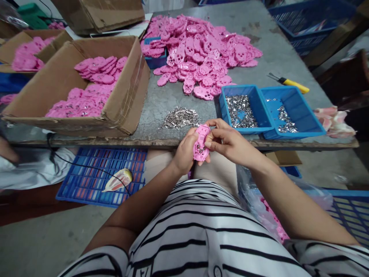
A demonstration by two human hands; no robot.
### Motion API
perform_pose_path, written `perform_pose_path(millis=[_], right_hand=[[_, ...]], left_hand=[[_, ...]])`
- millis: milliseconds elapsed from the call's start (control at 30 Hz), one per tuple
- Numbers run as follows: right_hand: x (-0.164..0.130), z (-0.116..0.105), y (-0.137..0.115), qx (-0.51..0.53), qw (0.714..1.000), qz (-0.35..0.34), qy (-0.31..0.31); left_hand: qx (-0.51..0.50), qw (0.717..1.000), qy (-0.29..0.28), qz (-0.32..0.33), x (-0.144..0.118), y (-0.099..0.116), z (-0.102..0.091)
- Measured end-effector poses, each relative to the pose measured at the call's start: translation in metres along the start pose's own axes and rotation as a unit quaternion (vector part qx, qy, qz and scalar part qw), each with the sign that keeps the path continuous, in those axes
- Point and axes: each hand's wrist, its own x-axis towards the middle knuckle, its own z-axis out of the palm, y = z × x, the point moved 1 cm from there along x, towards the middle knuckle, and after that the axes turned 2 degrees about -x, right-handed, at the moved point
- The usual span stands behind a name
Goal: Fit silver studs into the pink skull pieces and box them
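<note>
One pink part [202,133] is clamped in the left hand [185,151] before the table [276,57]; its face is touched by the right hand [230,143]; whether anything is pinched there cannot be told. Through tilting, metal pieces [201,151] might be spilled.

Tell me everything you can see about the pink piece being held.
The pink piece is a flat, elongated shell with rounded, uneven edges, seemingly molded plastic. Slits show in its upper half and shiny metal bits toward its lower end. It is held lengthwise at the near edge of the table, gripped by the left hand, with the right hand against its other side.
</note>
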Motion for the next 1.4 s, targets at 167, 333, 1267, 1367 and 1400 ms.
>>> perform_pose_path(millis=[167, 333, 1267, 1367, 1400], right_hand=[[0.000, 0.004, 0.007, 0.048, 0.998, 0.039, 0.034], [-0.004, 0.010, 0.015, 0.090, 0.991, 0.077, 0.063], [0.004, 0.021, 0.027, 0.076, 0.959, 0.084, 0.260], [0.006, 0.022, 0.032, 0.065, 0.962, 0.082, 0.252], [0.007, 0.022, 0.036, 0.058, 0.964, 0.085, 0.245]], left_hand=[[0.020, 0.999, 0.024, 0.011, 0.002, -0.003, 0.000], [0.020, 1.000, 0.010, -0.018, 0.001, -0.002, -0.004], [0.097, 0.995, 0.025, 0.007, 0.002, 0.010, -0.017], [0.098, 0.995, 0.027, 0.001, 0.004, 0.011, -0.019], [0.098, 0.995, 0.022, 0.001, 0.005, 0.013, -0.021]])
